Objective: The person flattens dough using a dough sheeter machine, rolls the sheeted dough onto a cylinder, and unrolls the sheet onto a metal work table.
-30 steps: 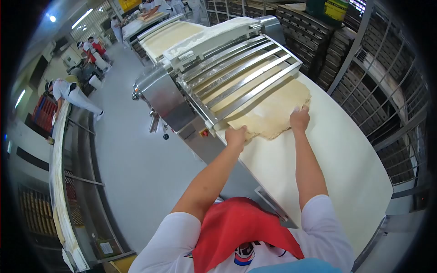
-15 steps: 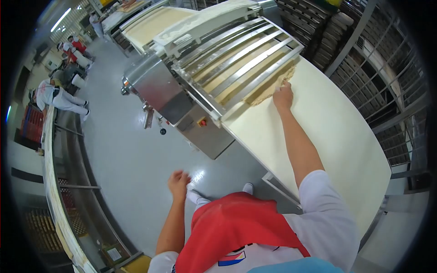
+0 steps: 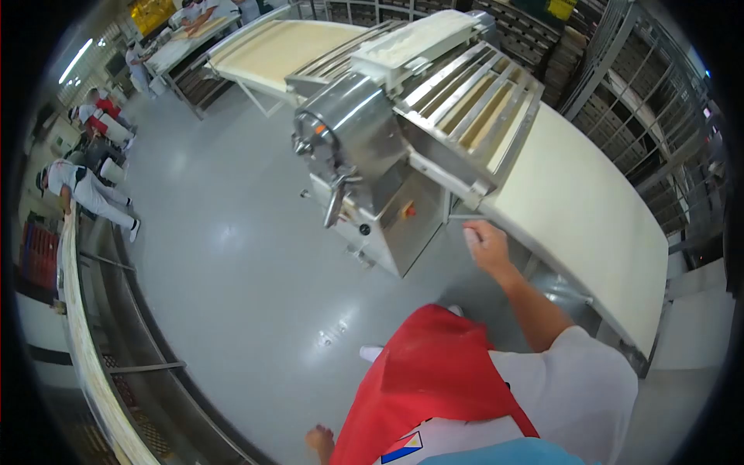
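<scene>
My right hand (image 3: 487, 246), loosely closed with nothing visible in it, is in the air beside the near edge of the white conveyor belt (image 3: 589, 209). Past it stands a steel dough sheeter (image 3: 349, 124) with a barred guard (image 3: 465, 101) over its belt. Through the bars shows a pale, flat dough sheet (image 3: 496, 108). My left hand (image 3: 319, 440) hangs low beside my red apron (image 3: 426, 372), its visible fingers curled and nothing seen in them; part of it is hidden.
Another belt on the far side carries a pale dough sheet (image 3: 287, 50). Metal racks (image 3: 628, 101) stand at the right. A long bench (image 3: 77, 310) runs along the left, where a person in white (image 3: 85, 190) leans. Other people work farther back.
My right hand has left the dough edge and drawn back toward me, off the belt. The dough has moved away under the guard. My left hand has dropped lower, and my view has shifted left.
</scene>
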`<state>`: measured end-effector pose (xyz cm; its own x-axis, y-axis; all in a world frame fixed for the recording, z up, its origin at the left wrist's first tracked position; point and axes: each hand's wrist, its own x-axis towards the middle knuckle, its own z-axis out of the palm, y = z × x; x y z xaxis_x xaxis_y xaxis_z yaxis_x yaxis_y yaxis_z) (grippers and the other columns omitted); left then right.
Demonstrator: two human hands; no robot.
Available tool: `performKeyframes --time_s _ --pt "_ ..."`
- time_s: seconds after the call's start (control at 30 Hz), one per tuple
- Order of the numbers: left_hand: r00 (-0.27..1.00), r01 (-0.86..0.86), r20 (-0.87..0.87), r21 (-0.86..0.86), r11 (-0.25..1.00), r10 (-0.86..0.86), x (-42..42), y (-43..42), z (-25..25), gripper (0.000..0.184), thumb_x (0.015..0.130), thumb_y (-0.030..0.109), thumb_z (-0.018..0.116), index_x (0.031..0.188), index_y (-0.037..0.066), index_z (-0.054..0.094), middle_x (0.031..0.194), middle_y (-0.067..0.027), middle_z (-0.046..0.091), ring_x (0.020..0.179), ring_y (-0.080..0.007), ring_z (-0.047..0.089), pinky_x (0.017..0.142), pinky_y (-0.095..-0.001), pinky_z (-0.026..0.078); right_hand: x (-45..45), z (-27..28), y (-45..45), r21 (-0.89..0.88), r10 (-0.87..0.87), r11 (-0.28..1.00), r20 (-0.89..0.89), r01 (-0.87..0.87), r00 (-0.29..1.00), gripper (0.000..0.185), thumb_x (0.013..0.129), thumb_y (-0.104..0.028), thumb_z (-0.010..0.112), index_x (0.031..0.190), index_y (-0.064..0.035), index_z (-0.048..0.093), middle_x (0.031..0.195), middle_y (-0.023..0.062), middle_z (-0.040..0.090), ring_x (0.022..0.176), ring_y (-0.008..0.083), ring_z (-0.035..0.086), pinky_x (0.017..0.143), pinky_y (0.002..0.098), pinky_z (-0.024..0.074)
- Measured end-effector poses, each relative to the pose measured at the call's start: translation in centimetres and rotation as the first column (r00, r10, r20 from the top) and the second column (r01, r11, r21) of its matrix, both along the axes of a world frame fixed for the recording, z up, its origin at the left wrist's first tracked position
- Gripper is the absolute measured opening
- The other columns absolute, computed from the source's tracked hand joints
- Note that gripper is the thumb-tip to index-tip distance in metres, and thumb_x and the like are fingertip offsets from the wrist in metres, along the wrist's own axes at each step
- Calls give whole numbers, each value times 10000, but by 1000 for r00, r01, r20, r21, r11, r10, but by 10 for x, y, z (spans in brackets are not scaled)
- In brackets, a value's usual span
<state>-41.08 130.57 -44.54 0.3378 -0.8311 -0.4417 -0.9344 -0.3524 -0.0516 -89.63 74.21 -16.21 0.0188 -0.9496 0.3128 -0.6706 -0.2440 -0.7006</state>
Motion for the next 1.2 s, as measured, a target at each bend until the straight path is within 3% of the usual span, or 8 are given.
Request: performKeyframes --time_s 0.07,0.13,0.17,0.53,0.73,0.9,1.1,1.2 --pt "933 -317 -176 12 948 314 50 -68 -14 130 798 129 636 847 50 545 736 -93 542 596 -256 557 493 -390 486 55 -4 -2 7 245 969 -166 -247 955 165 884 -206 598 966 -78 662 884 132 679 834 343 654 761 416 513" --pt "-147 -980 -879 192 55 453 100 -168 -24 136 810 102 634 914 36 578 842 -117 601 674 -282 613 545 -395 531 107 7 -2 128 321 945 -193 -300 927 167 887 -219 596 954 -77 652 882 125 671 853 347 644 773 425 507" --pt "-215 -973 -925 229 6 314 120 -216 -14 151 815 89 633 948 29 594 895 -130 631 713 -295 641 571 -397 554 132 10 -2 226 407 905 -215 -360 888 172 889 -232 593 943 -76 643 880 118 663 872 352 635 785 435 500" --pt "550 -654 -720 -55 755 424 307 -535 123 359 871 233 680 1122 -10 596 860 -116 668 639 -190 651 512 -300 520 349 -46 -89 631 647 626 -92 -458 757 340 893 -217 593 1189 -51 586 1155 156 630 1132 361 573 966 439 456" --pt "145 -870 -623 290 399 769 444 -442 104 176 843 160 689 822 15 590 682 -88 575 500 -224 574 416 -353 460 459 -119 -176 723 32 595 416 -352 909 401 877 -189 602 1229 -1 566 1265 189 573 1221 320 523 996 427 442" --pt "486 -556 -550 405 726 679 496 -413 71 143 931 136 536 859 15 561 728 -92 548 622 -233 583 527 -379 501 483 -209 -251 908 -745 247 401 -337 533 549 875 -225 618 1346 6 458 1392 196 456 1268 385 457 965 564 433" --pt "-493 -682 -753 646 344 435 590 -525 23 161 958 161 514 915 13 558 781 -94 554 680 -232 559 608 -390 516 502 -256 -283 942 -947 299 272 -151 -172 568 845 -258 618 1321 -14 428 1330 198 409 1199 406 440 964 615 397" --pt "-260 -900 -778 409 148 572 623 -738 46 252 976 238 528 1082 9 542 969 -103 534 782 -241 530 651 -385 503 522 -257 -291 896 -862 438 393 -80 -320 515 831 -297 611 1231 -19 442 1237 173 421 1103 401 463 979 595 390"
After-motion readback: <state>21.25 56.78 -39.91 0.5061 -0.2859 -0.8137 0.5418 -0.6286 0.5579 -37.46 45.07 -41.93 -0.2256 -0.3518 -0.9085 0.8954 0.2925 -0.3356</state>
